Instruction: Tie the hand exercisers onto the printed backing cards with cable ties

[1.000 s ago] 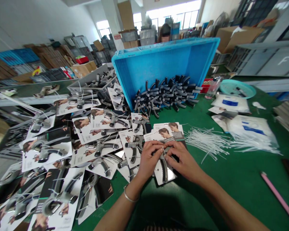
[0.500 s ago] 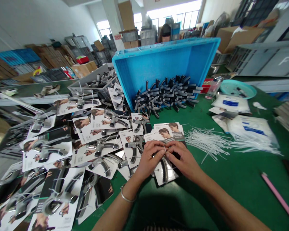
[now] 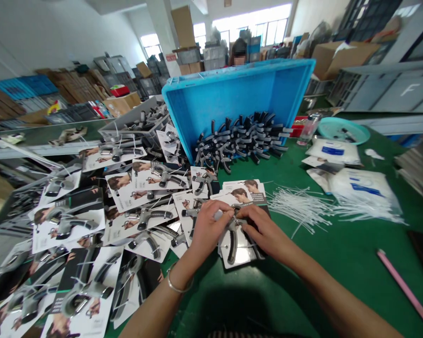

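Observation:
A hand grip strengthener with grey-black handles lies on a printed backing card in front of me. My left hand is closed over its upper left side, thumb pointing at the spring. From the other side, my right hand pinches at the spring, where a thin, pale cable tie seems to run; the fingers partly hide it. Beneath and behind are more printed cards. Loose white cable ties lie right of my right hand.
Carded hand grips cover the table's left side. A tilted blue crate spills loose hand grips at the back. To the right are bagged cable ties, a turquoise tray and a pink stick. Someone's head shows behind the crate.
My hands have moved apart from their fingertip-to-fingertip pinch. The left has shifted left and uncovered more of the hand grip's spring end. The view has shifted slightly.

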`<state>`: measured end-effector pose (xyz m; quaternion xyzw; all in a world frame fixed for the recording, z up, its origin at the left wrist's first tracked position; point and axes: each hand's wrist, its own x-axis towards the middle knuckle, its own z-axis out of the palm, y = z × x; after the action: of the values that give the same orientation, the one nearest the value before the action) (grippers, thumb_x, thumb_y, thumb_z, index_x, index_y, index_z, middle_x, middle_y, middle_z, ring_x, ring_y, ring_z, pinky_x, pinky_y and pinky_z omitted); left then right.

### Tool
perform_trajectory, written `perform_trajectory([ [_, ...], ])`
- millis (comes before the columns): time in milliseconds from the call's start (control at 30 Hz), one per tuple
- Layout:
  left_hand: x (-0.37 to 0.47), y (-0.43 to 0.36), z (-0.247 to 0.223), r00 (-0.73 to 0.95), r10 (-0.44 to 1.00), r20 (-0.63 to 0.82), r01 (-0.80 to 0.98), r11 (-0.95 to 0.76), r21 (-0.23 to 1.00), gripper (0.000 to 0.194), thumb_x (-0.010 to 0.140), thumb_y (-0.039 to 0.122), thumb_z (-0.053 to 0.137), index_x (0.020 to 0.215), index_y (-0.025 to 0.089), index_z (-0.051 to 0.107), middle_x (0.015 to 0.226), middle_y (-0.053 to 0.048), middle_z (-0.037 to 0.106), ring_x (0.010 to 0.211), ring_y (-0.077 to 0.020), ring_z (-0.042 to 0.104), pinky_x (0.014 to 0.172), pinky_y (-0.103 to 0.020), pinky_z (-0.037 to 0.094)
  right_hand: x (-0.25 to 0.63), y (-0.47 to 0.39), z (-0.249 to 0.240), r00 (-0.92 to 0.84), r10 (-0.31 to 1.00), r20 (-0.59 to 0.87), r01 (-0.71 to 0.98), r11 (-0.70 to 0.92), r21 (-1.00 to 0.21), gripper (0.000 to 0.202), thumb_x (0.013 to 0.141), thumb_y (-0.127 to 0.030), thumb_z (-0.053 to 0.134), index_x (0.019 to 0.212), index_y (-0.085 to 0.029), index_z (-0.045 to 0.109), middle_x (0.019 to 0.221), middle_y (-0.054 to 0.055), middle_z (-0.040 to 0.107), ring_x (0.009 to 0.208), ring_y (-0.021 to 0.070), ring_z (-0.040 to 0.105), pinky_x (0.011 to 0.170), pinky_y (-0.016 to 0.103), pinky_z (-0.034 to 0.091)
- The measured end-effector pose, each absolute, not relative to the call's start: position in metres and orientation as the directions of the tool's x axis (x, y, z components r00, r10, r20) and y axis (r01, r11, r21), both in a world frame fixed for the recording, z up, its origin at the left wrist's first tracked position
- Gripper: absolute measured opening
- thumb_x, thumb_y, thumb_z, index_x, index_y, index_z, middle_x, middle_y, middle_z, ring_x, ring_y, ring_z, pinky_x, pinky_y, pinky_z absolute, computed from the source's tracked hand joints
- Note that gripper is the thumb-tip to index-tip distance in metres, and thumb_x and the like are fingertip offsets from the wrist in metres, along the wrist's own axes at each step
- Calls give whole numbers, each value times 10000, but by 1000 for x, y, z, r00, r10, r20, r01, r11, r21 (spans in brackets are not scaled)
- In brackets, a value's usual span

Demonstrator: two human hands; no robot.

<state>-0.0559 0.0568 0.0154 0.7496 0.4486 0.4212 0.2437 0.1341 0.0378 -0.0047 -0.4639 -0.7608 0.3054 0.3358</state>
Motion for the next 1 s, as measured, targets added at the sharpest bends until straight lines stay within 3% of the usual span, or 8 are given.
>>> perform_trajectory([
  [100,-48,35,19,389,781,489,498,-625,602,59,923,204,579,898,224,629,893,-41,689,909,-229,596,882,-421,415,131,39,-6,-294,928,229,498,353,-792,236,899,-130,531,1102,-238,581,1117,62,591,1109,233,533,1009,431,407],
  [200,-43,15,13,571,687,450,497,-725,476,117,953,177,499,924,200,610,884,-71,676,867,-231,579,847,-429,416,129,38,-5,-265,941,212,484,320,-814,269,878,-125,527,1118,-231,588,1115,66,590,1089,233,550,983,428,428],
  [367,-49,11,0,599,687,412,461,-716,524,98,968,213,500,928,202,590,875,-57,658,876,-214,570,855,-404,425,127,38,-9,-247,932,264,493,355,-794,227,873,-118,527,1056,-229,602,1086,61,599,1070,225,552,988,417,417],
  [533,-46,5,-7,653,645,396,503,-761,410,161,969,144,439,917,179,588,871,-58,646,879,-222,554,864,-428,424,125,44,-14,-247,925,289,504,377,-777,138,880,-122,543,966,-217,594,1044,55,609,1035,221,561,972,408,421],
  [633,-53,-8,-6,526,746,410,585,-666,462,144,951,229,530,1081,181,566,1092,-94,631,1068,-257,536,981,-472,399,130,36,-4,-256,919,300,515,392,-762,106,910,-147,536,973,-215,586,1052,58,613,1019,216,564,940,389,438],
  [767,-71,-22,-6,279,910,307,779,-402,482,545,818,476,699,1213,154,507,1181,-156,566,1103,-340,516,961,-555,420,133,6,18,-383,876,291,637,479,-604,107,971,-230,505,961,-212,610,1017,65,635,973,232,540,902,404,421],
  [900,-76,-22,-11,313,933,178,797,-360,485,209,920,345,574,1048,180,580,1008,-102,591,981,-283,561,882,-472,479,123,-11,26,-525,835,165,737,543,-404,149,962,-285,536,916,-203,651,877,74,642,884,264,522,812,423,417],
  [1000,-77,-15,-10,286,944,167,760,-329,561,150,947,274,530,1036,173,598,986,-93,601,971,-256,576,888,-438,485,118,-7,24,-564,814,140,706,564,-429,104,951,-245,556,954,-197,648,907,73,654,896,262,530,807,409,424],
])
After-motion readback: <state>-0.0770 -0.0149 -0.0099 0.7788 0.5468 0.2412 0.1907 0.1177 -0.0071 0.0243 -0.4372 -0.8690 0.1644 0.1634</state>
